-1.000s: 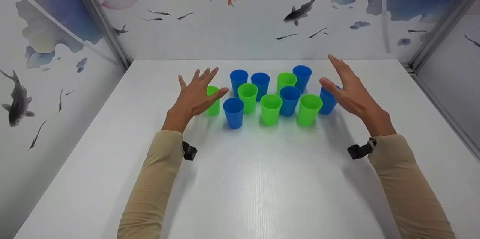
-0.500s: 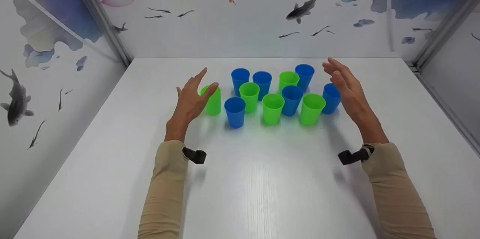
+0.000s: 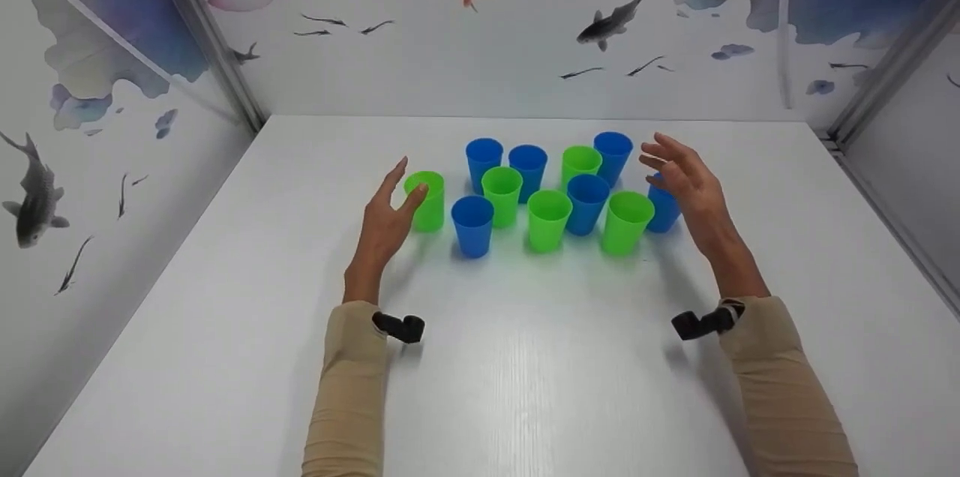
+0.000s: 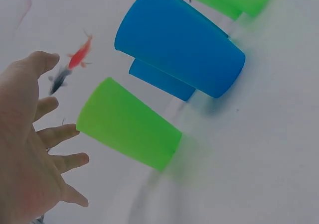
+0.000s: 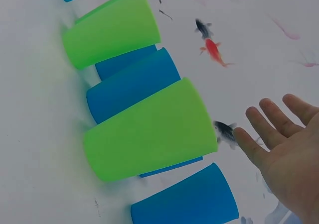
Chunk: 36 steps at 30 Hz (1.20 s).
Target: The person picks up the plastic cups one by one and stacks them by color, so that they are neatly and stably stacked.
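Note:
My left hand (image 3: pixel 386 226) hovers beside the leftmost green cup (image 3: pixel 429 203), its thumb in front of the cup's rim. In the left wrist view its fingers are spread and hold nothing, and the green cup (image 4: pixel 129 124) stands just past them. My right hand (image 3: pixel 694 196) is by the rightmost blue cup (image 3: pixel 663 208), partly covering it, with fingers loosely bent. The right wrist view has that blue cup (image 5: pixel 187 199) apart from the empty right hand (image 5: pixel 291 154). Between the hands, several upright cups stand mouth up, among them a front blue cup (image 3: pixel 472 228) and a green cup (image 3: pixel 628 225).
The cups stand toward the far side of a white table (image 3: pixel 525 372). A back wall (image 3: pixel 337 79) painted with fish rises behind it, and side walls flank it. Each wrist carries a small black camera, such as the left one (image 3: pixel 401 328).
Both hands have drawn slightly back toward the body, and the left has turned from palm down to sideways. The right fingers have bent a little. The cups stay where they were.

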Motion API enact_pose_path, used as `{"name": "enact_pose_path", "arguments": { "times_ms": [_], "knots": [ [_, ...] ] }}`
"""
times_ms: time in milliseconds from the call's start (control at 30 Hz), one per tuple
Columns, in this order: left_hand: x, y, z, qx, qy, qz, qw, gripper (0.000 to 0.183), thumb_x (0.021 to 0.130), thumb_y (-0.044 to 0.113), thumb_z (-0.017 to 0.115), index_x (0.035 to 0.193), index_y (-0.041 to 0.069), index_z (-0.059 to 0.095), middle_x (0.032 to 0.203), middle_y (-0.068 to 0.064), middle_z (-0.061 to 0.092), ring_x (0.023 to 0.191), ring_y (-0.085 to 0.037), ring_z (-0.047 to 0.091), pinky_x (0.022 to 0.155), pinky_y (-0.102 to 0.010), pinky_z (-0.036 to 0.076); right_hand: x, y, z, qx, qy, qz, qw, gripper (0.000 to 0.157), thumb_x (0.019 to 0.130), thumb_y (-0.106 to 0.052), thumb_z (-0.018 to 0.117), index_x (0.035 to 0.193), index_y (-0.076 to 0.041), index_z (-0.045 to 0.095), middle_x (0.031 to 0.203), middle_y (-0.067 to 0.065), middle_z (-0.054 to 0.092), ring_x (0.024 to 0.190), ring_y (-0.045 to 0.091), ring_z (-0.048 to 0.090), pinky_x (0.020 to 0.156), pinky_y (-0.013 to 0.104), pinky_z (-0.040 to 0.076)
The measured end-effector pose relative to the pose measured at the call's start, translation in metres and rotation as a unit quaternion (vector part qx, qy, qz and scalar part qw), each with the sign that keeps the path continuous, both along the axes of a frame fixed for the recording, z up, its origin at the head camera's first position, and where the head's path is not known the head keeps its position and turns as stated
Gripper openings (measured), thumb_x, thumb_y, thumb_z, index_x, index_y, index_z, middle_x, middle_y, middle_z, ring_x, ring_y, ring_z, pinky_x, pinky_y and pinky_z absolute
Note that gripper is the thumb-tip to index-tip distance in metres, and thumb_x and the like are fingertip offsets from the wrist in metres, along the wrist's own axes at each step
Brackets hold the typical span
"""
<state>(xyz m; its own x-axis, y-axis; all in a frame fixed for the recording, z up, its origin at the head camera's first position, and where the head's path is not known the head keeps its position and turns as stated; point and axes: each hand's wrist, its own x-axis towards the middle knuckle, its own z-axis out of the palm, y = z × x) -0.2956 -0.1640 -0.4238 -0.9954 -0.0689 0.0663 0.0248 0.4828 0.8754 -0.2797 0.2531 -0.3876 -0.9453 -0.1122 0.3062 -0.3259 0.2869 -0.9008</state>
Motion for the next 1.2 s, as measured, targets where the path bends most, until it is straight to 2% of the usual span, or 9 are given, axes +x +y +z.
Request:
{"name": "enact_pose_path", "arguments": {
  "times_ms": [100, 167, 233, 367, 433, 600, 867, 1200],
  "knots": [
    [0.0, -0.003, -0.004, 0.017, 0.002, 0.001, 0.9999, 0.069, 0.099, 0.056, 0.051, 0.159, 0.034, 0.025, 0.167, 0.0, 0.028, 0.157, -0.027, 0.02, 0.126, -0.056, 0.019, -0.001, -0.001, -0.002, 0.006, -0.005, 0.0, 1.0, 0.053, 0.105, -0.033, 0.042, 0.156, -0.022, 0.033, 0.157, 0.006, 0.044, 0.146, 0.024, 0.043, 0.118, 0.032, 0.04],
    [-0.001, -0.004, -0.006, 0.026, -0.004, 0.0, 0.9997, 0.07, 0.099, 0.056, 0.052, 0.159, 0.034, 0.025, 0.166, 0.0, 0.028, 0.156, -0.027, 0.02, 0.126, -0.056, 0.02, -0.001, -0.001, -0.004, 0.018, -0.01, -0.002, 1.0, 0.054, 0.105, -0.033, 0.044, 0.156, -0.021, 0.033, 0.157, 0.006, 0.044, 0.145, 0.023, 0.043, 0.115, 0.028, 0.041],
    [-0.002, -0.003, -0.008, 0.034, -0.013, -0.003, 0.9993, 0.071, 0.099, 0.057, 0.052, 0.16, 0.034, 0.023, 0.166, 0.0, 0.028, 0.156, -0.027, 0.021, 0.125, -0.055, 0.021, -0.001, -0.001, -0.007, 0.031, -0.018, -0.001, 0.999, 0.056, 0.104, -0.034, 0.046, 0.156, -0.02, 0.032, 0.158, 0.006, 0.043, 0.145, 0.024, 0.043, 0.116, 0.031, 0.041],
    [-0.004, -0.002, -0.012, 0.049, -0.027, -0.002, 0.9984, 0.077, 0.097, 0.056, 0.055, 0.161, 0.032, 0.019, 0.167, -0.001, 0.027, 0.156, -0.029, 0.021, 0.125, -0.055, 0.023, -0.001, -0.003, -0.01, 0.048, -0.032, 0.005, 0.998, 0.059, 0.103, -0.035, 0.049, 0.157, -0.017, 0.031, 0.159, 0.006, 0.041, 0.148, 0.025, 0.04, 0.12, 0.049, 0.035],
    [-0.006, -0.002, -0.013, 0.06, -0.027, 0.0, 0.9978, 0.079, 0.097, 0.054, 0.058, 0.161, 0.029, 0.018, 0.167, -0.003, 0.026, 0.156, -0.03, 0.022, 0.125, -0.054, 0.024, -0.002, -0.004, -0.011, 0.048, -0.037, 0.009, 0.998, 0.061, 0.103, -0.035, 0.051, 0.157, -0.017, 0.031, 0.159, 0.005, 0.041, 0.149, 0.025, 0.039, 0.121, 0.052, 0.033],
    [-0.01, -0.003, -0.018, 0.087, -0.022, -0.006, 0.9959, 0.084, 0.096, 0.049, 0.061, 0.162, 0.024, 0.015, 0.167, -0.007, 0.027, 0.154, -0.033, 0.025, 0.124, -0.052, 0.028, -0.004, -0.004, -0.014, 0.054, -0.044, 0.005, 0.998, 0.063, 0.101, -0.036, 0.056, 0.156, -0.018, 0.031, 0.16, 0.004, 0.041, 0.149, 0.023, 0.038, 0.121, 0.049, 0.033],
    [-0.014, -0.001, -0.026, 0.088, -0.03, -0.006, 0.9957, 0.089, 0.094, 0.047, 0.066, 0.162, 0.023, 0.015, 0.167, -0.009, 0.024, 0.154, -0.033, 0.027, 0.122, -0.05, 0.032, -0.006, -0.004, -0.016, 0.07, -0.05, -0.001, 0.996, 0.069, 0.099, -0.039, 0.06, 0.157, -0.017, 0.031, 0.161, 0.004, 0.04, 0.149, 0.023, 0.038, 0.12, 0.045, 0.035],
    [-0.016, 0.01, -0.028, 0.075, -0.038, 0.009, 0.9964, 0.088, 0.094, 0.047, 0.067, 0.161, 0.019, 0.017, 0.169, -0.006, 0.018, 0.156, -0.03, 0.02, 0.125, -0.049, 0.025, -0.01, -0.005, -0.026, 0.103, -0.091, 0.006, 0.99, 0.078, 0.096, -0.038, 0.067, 0.159, -0.02, 0.025, 0.164, 0.007, 0.034, 0.153, 0.029, 0.031, 0.119, 0.053, 0.034]
  ]
}}
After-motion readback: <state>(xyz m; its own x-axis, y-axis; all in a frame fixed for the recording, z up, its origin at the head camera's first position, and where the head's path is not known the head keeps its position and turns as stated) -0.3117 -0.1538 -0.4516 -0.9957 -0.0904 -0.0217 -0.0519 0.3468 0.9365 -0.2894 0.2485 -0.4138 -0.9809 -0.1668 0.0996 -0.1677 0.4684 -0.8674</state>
